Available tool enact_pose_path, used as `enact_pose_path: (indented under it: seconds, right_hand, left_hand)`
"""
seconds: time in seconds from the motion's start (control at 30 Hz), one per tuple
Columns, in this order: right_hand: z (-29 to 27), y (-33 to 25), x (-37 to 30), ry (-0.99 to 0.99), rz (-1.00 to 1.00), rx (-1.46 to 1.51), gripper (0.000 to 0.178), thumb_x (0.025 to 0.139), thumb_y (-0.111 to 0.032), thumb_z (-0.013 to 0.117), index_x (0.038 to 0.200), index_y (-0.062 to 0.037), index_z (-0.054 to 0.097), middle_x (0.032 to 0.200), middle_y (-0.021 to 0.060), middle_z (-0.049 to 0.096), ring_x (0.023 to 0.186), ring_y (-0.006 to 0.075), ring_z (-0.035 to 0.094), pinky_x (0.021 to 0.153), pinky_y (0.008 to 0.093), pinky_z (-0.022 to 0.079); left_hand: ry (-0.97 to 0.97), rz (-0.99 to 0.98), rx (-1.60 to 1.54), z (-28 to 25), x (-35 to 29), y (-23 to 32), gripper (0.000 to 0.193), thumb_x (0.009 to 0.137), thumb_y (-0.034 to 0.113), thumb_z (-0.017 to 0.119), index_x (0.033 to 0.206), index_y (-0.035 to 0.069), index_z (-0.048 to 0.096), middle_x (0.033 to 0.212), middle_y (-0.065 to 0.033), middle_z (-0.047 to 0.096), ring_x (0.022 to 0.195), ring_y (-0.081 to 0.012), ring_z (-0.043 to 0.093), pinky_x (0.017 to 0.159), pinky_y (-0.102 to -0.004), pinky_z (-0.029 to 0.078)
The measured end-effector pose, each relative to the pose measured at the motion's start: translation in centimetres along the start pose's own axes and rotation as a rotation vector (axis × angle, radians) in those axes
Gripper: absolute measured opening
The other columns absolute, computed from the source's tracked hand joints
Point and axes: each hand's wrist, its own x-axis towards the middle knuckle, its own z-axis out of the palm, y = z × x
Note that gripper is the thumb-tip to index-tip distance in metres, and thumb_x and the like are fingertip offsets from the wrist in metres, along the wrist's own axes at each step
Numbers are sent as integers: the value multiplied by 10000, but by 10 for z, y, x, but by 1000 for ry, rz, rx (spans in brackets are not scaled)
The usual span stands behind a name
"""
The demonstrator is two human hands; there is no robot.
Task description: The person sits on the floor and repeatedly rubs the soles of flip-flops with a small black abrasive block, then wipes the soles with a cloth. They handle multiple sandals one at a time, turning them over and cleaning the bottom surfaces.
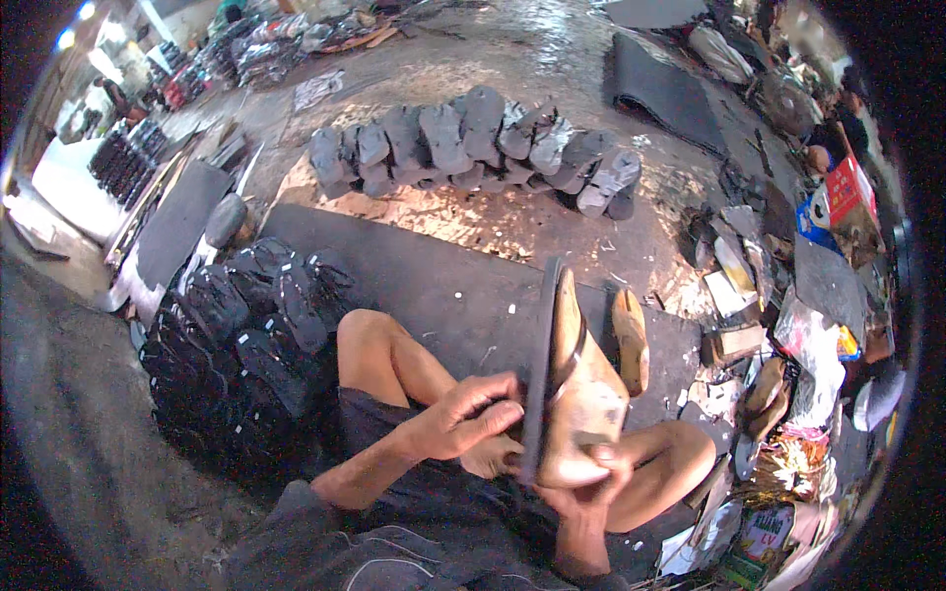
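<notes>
Dark shirt point(394, 557) is filling the near edge, below the wooden foot point(588, 399), which I am using as landmark. Wooden foot is sitting between the bent knees point(367, 330), toe pointing away from the shirt. Dark sole point(540, 374) is standing edge-on along its left side, seemingly touching. Right hand point(581, 483) is grasping the wooden foot at the heel, thumb over the wood. Left hand point(463, 419) is hovering by the sole's outer face, left of the wooden foot, fingers curled; I am not seeing clearly whether the fingertips are touching, so I cannot tell if it is gripping.

Risks, as I am judging them from afar:
- Sole could be sliding out of line with the wooden foot if nothing is steadying its toe end.
- Dark band point(569, 364) across the wooden foot, probably a strap, could be twisting if the sole is shifting sideways.
- Heel could be rolling in the palm; smooth-looking wood would be causing it.
- Second wooden foot point(631, 340), just right of the first, could be getting knocked if the toe is swinging that way.
</notes>
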Motion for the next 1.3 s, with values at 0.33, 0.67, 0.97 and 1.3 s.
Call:
enact_pose_path:
  seconds: [0.33, 0.67, 0.97, 1.3]
  right_hand:
    - [5, 12, 66, 95, -714, -963, 1329, 702, -66, 826, 1710, -113, -39, 1692, 178, 133, 1572, 361, 217, 1264, 519, 318]
    - [-26, 48, 108, -9, -516, -988, 1208, 833, -2, 671, 1701, -65, -166, 1742, 257, 108, 1616, 391, 198, 1302, 498, 237]
    - [-107, 8, 112, 414, -486, -1928, 1023, 916, -170, 790, 1696, -64, 137, 1652, 376, 291, 1527, 503, 351, 1228, 578, 360]
    - [20, -75, 104, -16, -608, -1700, 804, 719, -166, 982, 1432, -25, 639, 1217, 106, 757, 1138, 188, 687, 1027, 347, 534]
  left_hand:
    - [459, -226, 284, 32, 26, -66, 419, 1125, 364, 552, 1103, -40, 661, 967, -151, 685, 866, -179, 612, 801, -375, 511]
    - [652, -330, -17, -29, 13, -203, 489, 1118, 234, 457, 1488, -78, 525, 1507, -241, 562, 1416, -255, 515, 1211, -362, 391]
    - [689, -239, 889, -68, 14, -9, 625, 807, 471, 868, 1241, 36, 752, 961, -227, 788, 881, -410, 770, 808, -495, 583]
    - [240, -153, 573, -58, -13, 6, 589, 846, 295, 938, 1264, -53, 710, 1065, -131, 778, 980, -167, 719, 878, -321, 570]
